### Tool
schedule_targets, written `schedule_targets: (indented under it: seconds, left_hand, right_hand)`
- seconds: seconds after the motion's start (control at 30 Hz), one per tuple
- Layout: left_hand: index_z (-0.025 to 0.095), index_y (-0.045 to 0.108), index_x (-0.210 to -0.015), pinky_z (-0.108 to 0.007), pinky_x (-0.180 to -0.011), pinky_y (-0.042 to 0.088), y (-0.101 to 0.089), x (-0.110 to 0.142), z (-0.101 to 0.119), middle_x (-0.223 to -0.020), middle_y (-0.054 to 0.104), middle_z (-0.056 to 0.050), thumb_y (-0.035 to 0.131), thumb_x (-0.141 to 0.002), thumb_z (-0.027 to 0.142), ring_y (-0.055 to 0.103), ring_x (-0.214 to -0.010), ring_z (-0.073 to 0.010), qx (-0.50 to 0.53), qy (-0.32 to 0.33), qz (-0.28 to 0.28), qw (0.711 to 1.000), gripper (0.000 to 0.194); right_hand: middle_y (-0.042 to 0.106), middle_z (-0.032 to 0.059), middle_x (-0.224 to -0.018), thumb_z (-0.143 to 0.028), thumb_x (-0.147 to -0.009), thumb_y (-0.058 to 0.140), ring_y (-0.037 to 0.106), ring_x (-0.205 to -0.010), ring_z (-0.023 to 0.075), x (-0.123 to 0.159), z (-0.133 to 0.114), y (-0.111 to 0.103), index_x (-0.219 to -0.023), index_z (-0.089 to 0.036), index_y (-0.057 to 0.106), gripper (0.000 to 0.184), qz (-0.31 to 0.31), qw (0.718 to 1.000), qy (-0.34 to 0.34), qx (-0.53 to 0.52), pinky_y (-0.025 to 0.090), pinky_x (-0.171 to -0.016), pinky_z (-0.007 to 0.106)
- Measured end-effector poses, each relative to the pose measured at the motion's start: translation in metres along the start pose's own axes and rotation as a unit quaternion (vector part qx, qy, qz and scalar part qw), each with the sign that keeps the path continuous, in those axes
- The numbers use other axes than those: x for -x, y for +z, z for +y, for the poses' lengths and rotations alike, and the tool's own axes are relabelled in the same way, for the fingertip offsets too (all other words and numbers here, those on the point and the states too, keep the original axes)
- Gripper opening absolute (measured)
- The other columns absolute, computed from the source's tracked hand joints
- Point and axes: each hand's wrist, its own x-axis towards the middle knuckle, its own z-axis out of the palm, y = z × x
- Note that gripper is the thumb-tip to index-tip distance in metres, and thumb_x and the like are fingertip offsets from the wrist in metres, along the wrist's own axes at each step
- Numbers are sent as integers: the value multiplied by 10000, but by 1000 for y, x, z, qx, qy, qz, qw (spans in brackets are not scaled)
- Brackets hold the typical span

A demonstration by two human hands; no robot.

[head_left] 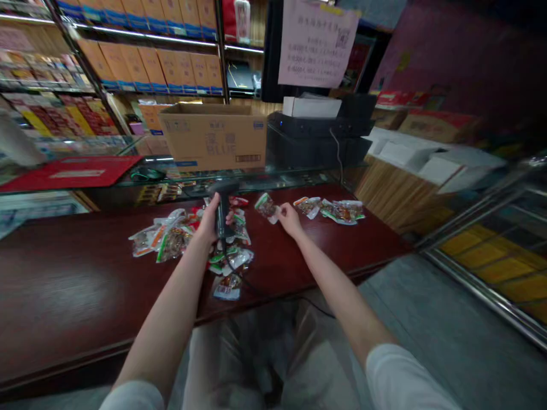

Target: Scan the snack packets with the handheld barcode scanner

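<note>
My left hand (210,221) is wrapped round the handle of a black barcode scanner (222,212), above a pile of small clear snack packets (173,242). The scanner's cord hangs from the handle and runs across the table's front edge. Between thumb and fingers, my right hand (289,219) pinches the corner of a snack packet (266,206) with a green top strip. To the right of that hand lie more packets (344,210), with orange and green strips. Part of the pile is hidden behind my left hand and the scanner.
Behind the dark red table (85,285) runs a glass counter bearing a cardboard box (216,136), a red folder (72,172) and a mouse (147,173). Black equipment (318,142) with a posted paper sheet (318,42) stands right of the box. A metal rack (487,296) is at the far right.
</note>
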Motion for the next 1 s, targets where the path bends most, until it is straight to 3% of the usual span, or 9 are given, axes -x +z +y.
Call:
schedule_targets:
  seconds: [0.2, 0.37, 0.47, 0.67, 0.9, 1.0]
  left_hand:
    - [123, 668, -956, -177, -341, 312, 6, -2, -9, -465, 469, 38, 584, -897, 628, 413, -350, -86, -5, -5, -48, 999, 516]
    - [99, 658, -1047, -189, -338, 313, 12, -1, -21, -481, 487, 44, 626, -878, 620, 418, -353, -89, -43, -37, -85, 995, 549]
    - [98, 650, -1040, -191, -346, 334, 12, -4, -30, -521, 531, 28, 678, -852, 600, 450, -379, -93, -71, -18, -87, 994, 537]
    - [130, 638, -996, -190, -348, 369, 12, -6, -39, -659, 614, -6, 730, -801, 607, 473, -413, -82, -78, 14, -93, 993, 523]
    - [117, 682, -974, -207, -360, 375, 9, -4, -37, -501, 520, 15, 654, -826, 682, 463, -377, -104, -119, -35, -96, 988, 585]
    - [95, 690, -996, -194, -364, 347, 9, -3, -33, -487, 523, 8, 659, -811, 696, 463, -379, -100, -114, -44, -97, 988, 629]
  right_hand:
    - [452, -58, -752, -352, -708, 659, 561, -731, 147, -17, -1, -22, -730, -243, 380, 300, 34, 994, 44, -93, 607, -664, 354]
    - [480, -71, -777, -368, -627, 759, 557, -746, 106, -12, -1, -24, -741, -229, 399, 403, -5, 980, 67, -185, 646, -678, 320]
    - [470, -76, -766, -370, -633, 772, 546, -746, 93, -9, -3, -21, -740, -227, 380, 431, -20, 977, 66, -201, 652, -690, 312]
    - [492, -60, -804, -320, -648, 730, 547, -777, 103, -4, -11, -19, -756, -226, 413, 349, -40, 978, 75, -191, 638, -693, 307]
    - [494, -62, -796, -364, -663, 716, 567, -749, 112, -5, -10, -16, -776, -240, 398, 360, -47, 979, 56, -191, 633, -712, 339]
    - [543, -28, -874, -337, -705, 669, 606, -768, 153, -10, -9, -24, -880, -256, 422, 313, -9, 992, 21, -124, 612, -669, 342]
